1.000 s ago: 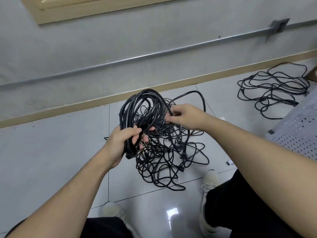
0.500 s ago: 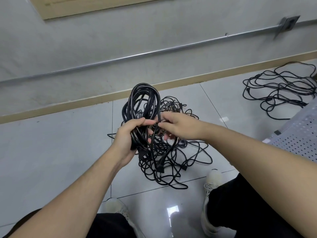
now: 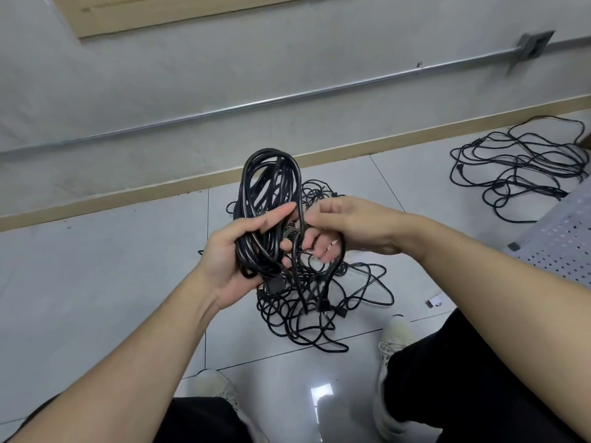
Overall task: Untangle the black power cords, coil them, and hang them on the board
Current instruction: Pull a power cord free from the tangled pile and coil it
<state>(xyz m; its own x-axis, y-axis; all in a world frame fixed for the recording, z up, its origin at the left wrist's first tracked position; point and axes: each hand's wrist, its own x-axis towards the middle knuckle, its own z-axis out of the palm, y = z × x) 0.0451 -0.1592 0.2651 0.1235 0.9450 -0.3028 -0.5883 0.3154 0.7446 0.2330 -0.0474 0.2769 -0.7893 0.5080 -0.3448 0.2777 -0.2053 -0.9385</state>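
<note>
Grey tiled floor (image 3: 96, 298) running up to a wall with a tan skirting strip and a metal conduit along it, pretty bare spot overall. Left hand (image 3: 236, 254) grasps the coiled bundle (image 3: 268, 199) of black cord, loops standing up above the palm, fingers half stretched across them. Right hand (image 3: 348, 228) has come right in against the left compared with a second ago, when it was pinching a strand further out to the side; now its fingers are curled round a loop (image 3: 335, 273) of cord just below the bundle. So I'd guess another turn is being laid onto the coil.

Plenty left though: a big tangle (image 3: 319, 302) sits on the floor under the hands, near the feet, and a second loose pile (image 3: 518, 167) lies toward the floor's far right edge. The perforated board (image 3: 563, 247) at the right has nothing hung on the part I can see.
</note>
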